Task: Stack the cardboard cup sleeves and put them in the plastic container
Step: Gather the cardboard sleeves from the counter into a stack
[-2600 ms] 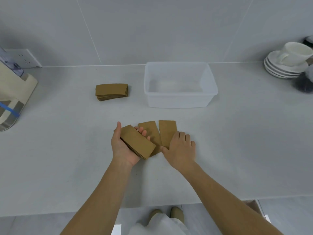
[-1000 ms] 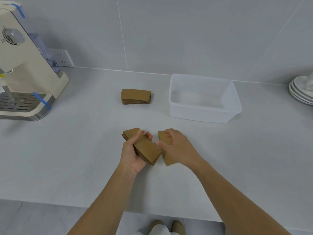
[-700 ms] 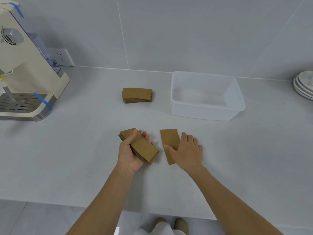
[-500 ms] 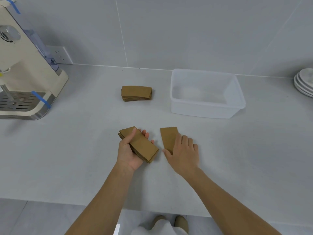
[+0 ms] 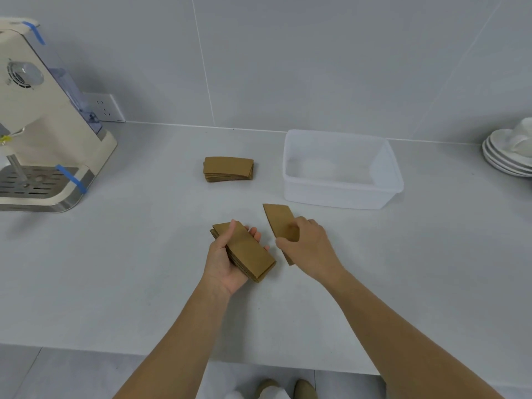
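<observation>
A stack of sleeves (image 5: 244, 250) is gripped in the left hand (image 5: 227, 260); a single sleeve (image 5: 280, 223) is pinched by the right hand (image 5: 305, 246) above the tabletop (image 5: 129, 254). If added crookedly, the stack could be fanned apart before the container (image 5: 341, 171) is reached.

Left hand (image 5: 227, 260) palm-up, thumb and fingers curled around a stack of cardboard cup sleeves (image 5: 244, 250); right hand (image 5: 306, 244) palm-down, fingers pinching 1 single sleeve (image 5: 280, 221), both forearms extended forward.

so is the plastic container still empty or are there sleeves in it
Empty. The plastic container shows only its bare pale floor; the sleeves are outside it, in the left hand, under the right hand and stacked on the counter.
</observation>
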The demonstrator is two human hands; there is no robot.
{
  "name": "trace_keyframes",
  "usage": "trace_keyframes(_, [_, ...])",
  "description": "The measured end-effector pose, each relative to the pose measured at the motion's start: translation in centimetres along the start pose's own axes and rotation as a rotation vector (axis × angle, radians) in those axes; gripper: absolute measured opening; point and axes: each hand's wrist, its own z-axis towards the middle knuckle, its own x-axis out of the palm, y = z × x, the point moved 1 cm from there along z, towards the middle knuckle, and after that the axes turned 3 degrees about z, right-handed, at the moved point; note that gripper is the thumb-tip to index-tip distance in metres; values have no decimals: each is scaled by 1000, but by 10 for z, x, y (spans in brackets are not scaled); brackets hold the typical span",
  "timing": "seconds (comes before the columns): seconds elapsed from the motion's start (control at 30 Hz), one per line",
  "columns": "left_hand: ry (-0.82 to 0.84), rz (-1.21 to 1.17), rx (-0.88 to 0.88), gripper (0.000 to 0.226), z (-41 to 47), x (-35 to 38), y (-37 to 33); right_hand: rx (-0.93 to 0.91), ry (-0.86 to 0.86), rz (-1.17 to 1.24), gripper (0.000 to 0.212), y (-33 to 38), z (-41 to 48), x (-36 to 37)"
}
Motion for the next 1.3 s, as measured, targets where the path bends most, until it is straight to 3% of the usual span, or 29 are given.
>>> trace_keyframes(0.27, [141, 63, -25, 57, -5, 20, 13, -123, 56, 57, 52, 15, -15, 4])
trace_keyframes(0.57, [161, 93, -28, 36, -10, 30, 32, -170, 58, 39, 51, 1, -31, 2])
trace_keyframes(0.77, [196, 108, -46, 41, -10, 37, 41, -184, 90, 27, 50, -13, -36, -2])
trace_keyframes(0.9, [189, 166, -66, 31, -11, 40, 48, -199, 91, 33, 45, -21, -36, -10])
trace_keyframes(1.0, [171, 231, -60, 23, -11, 43, 49, -223, 108, 58, 35, -26, -34, -20])
trace_keyframes(1.17, [156, 514, -19, 34, -17, 50, 44, -266, 83, 173, 21, -33, -20, -49])
trace_keyframes(1.3, [299, 705, -36, 42, -19, 55, 43, -336, 89, 182, 24, -33, -9, -70])
